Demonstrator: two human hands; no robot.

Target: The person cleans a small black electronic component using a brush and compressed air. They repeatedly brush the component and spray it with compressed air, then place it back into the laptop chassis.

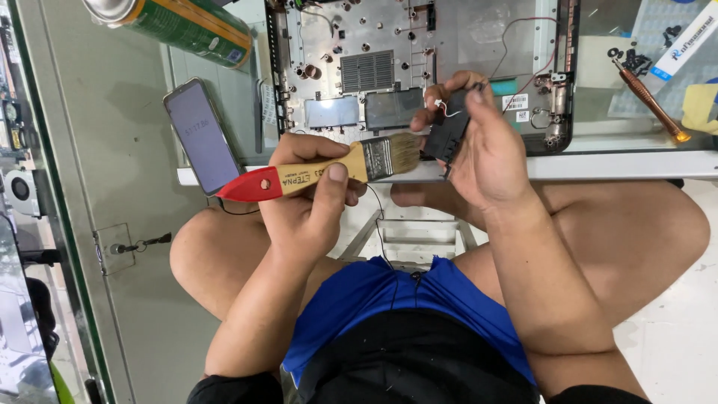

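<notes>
Paintbrush point(329, 170) with pale wooden handle, red end and metal ferrule, lies crosswise in the left hand point(310, 196), fingers wrapped around the handle, thumb pressed on top; bristles touch a small black part point(449, 135) with thin red and white wires. Right hand point(479, 146) pinches that black part between thumb and fingertips, held just above the table edge point(598, 166). Behind both hands, on the table, an opened laptop base point(419, 67), grey metal inside, vent grille in the middle, two small white rectangular stickers near its right hinge, a teal patch beside them. Left of it a phone point(200, 136) lies face up, screen dim purple. Top left, a green spray can point(179, 24) on its side with a yellow-orange band and a small blue label patch. Far right, a screwdriver point(649, 101) with copper-coloured shaft, small black screws point(632, 58) near it, a white-and-blue strip label point(692, 41) slanted, and a yellow scrap point(701, 108) at the edge.
</notes>
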